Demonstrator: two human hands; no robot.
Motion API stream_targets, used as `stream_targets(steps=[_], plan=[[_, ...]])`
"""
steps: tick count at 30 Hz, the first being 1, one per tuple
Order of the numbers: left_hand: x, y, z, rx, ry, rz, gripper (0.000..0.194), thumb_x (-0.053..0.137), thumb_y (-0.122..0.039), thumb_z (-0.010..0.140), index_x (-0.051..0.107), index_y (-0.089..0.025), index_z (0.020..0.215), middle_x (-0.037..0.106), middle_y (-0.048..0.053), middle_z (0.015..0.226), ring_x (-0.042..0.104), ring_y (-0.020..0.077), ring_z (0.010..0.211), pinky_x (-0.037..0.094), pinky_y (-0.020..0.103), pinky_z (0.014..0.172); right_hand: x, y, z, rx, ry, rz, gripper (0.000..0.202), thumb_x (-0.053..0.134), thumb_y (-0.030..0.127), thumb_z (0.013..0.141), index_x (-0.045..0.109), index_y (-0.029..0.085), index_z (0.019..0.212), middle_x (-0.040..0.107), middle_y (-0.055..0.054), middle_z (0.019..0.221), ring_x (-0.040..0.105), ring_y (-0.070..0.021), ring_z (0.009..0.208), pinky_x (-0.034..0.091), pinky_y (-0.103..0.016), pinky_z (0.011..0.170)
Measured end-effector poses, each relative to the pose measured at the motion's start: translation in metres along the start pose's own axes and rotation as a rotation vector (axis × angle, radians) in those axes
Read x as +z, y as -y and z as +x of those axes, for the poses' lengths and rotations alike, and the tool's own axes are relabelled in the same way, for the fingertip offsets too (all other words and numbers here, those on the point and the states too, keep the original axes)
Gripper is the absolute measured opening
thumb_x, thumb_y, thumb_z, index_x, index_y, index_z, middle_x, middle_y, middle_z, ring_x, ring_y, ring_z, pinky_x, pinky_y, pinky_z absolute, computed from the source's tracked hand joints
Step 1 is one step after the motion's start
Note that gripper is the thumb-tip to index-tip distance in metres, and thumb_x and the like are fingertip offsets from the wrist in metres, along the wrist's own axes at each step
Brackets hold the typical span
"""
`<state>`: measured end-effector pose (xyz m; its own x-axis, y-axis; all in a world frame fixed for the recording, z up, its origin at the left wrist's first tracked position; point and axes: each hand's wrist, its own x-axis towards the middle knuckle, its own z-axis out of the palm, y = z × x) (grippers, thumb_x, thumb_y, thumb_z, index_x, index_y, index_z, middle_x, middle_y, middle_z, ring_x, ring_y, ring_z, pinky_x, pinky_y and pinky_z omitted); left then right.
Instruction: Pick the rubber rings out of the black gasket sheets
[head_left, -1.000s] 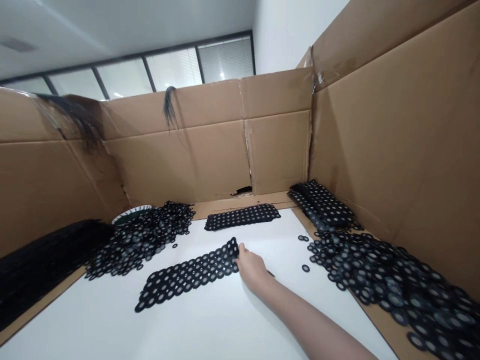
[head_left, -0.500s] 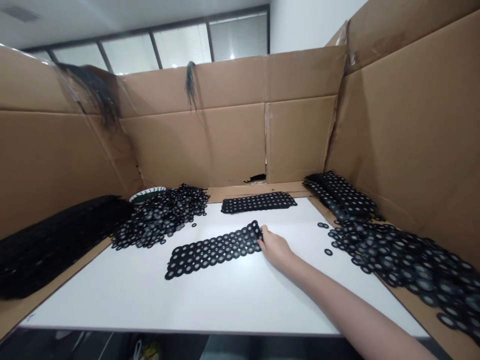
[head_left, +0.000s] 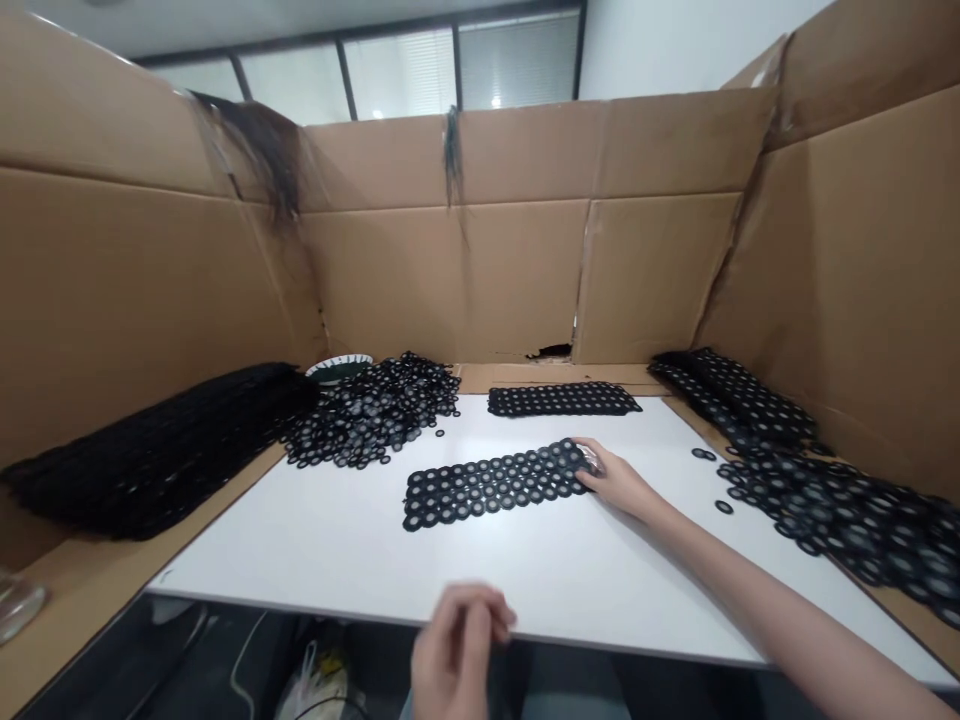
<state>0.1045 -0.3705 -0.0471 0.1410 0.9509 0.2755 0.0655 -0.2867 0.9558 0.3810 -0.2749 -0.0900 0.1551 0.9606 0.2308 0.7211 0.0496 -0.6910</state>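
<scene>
Right hand point(head_left: 619, 482) holds one strip point(head_left: 491, 486); two disc heaps point(head_left: 379, 410)

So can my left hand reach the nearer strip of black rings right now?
Probably yes: nothing visible stands between your left hand and the left end of the strip; your right hand holds only the right end.

Front ring strip point(head_left: 499, 486) on worktop point(head_left: 322, 550), rear strip point(head_left: 562, 399) behind it; left pile point(head_left: 375, 415), bowl point(head_left: 324, 364) at its back-left; right pile point(head_left: 847, 515) opposite.

The white tabletop point(head_left: 300, 560) carries 2 black dotted strips point(head_left: 491, 486) and loose discs point(head_left: 724, 507).
</scene>
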Motion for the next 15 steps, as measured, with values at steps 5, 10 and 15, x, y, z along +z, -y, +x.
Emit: stream_targets(steps=[5, 10, 15], plan=[[-0.001, -0.072, 0.109, 0.388, -0.431, -0.324, 0.009, 0.041, -0.023, 0.082, 0.049, -0.02, 0.077, 0.051, -0.002, 0.064, 0.045, 0.0085, 0.054, 0.039, 0.021, 0.053, 0.0, 0.004, 0.016, 0.145, -0.006, 0.17, 0.051, 0.053, 0.033, 0.071, 0.045, 0.017, 0.119, 0.061, -0.006, 0.081, 0.056, -0.0185, 0.071, 0.042, -0.026, 0.061], [-0.003, -0.104, 0.207, 0.686, -0.368, -0.03, 0.014, 0.036, -0.028, 0.082, 0.047, -0.02, 0.08, 0.048, -0.002, 0.061, 0.046, 0.0097, 0.053, 0.038, 0.021, 0.053, 0.005, 0.009, 0.034, 0.154, -0.025, 0.198, 0.036, 0.056, 0.025, 0.066, 0.056, 0.015, 0.1, 0.062, -0.005, 0.078, 0.056, -0.0179, 0.069, 0.042, -0.026, 0.059], [-0.041, -0.029, 0.206, 0.27, 0.579, 0.855, 0.032, 0.058, -0.047, 0.06, 0.056, -0.019, 0.075, 0.057, 0.005, 0.077, 0.054, 0.0186, 0.066, 0.039, 0.027, 0.06, 0.001, 0.003, 0.036, 0.147, -0.069, 0.278, 0.033, 0.055, 0.024, 0.067, 0.055, 0.015, 0.098, 0.061, -0.005, 0.081, 0.056, -0.0166, 0.069, 0.042, -0.025, 0.059]])
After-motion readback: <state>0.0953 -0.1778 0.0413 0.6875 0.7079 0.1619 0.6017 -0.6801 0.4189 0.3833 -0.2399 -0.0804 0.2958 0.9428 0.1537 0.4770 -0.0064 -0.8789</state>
